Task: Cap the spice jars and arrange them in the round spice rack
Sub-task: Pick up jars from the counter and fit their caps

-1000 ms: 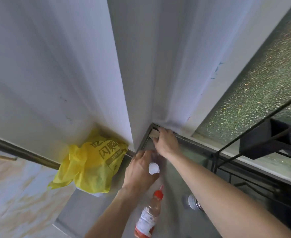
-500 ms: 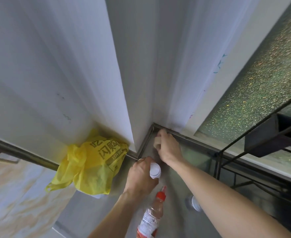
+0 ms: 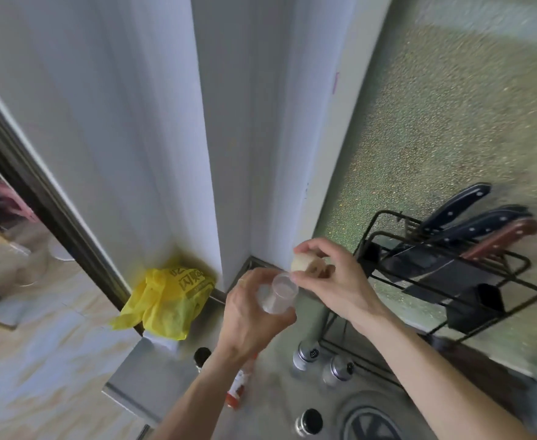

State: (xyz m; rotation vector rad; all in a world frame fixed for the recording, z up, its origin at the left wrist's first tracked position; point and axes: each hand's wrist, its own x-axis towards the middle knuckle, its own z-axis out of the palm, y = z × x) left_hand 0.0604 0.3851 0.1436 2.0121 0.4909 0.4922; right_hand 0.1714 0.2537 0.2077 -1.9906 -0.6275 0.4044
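Now I am holding the open clear jar (image 3: 278, 295) in my left hand (image 3: 251, 315), the right hand (image 3: 333, 281) pinching the beige cap (image 3: 302, 262) beside its mouth; I should be aligning it squarely.

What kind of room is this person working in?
Most likely a home kitchen. A black wire knife rack holding knives stands on a steel counter, shaker-top spice jars stand nearby, and a round drain suggests a sink.
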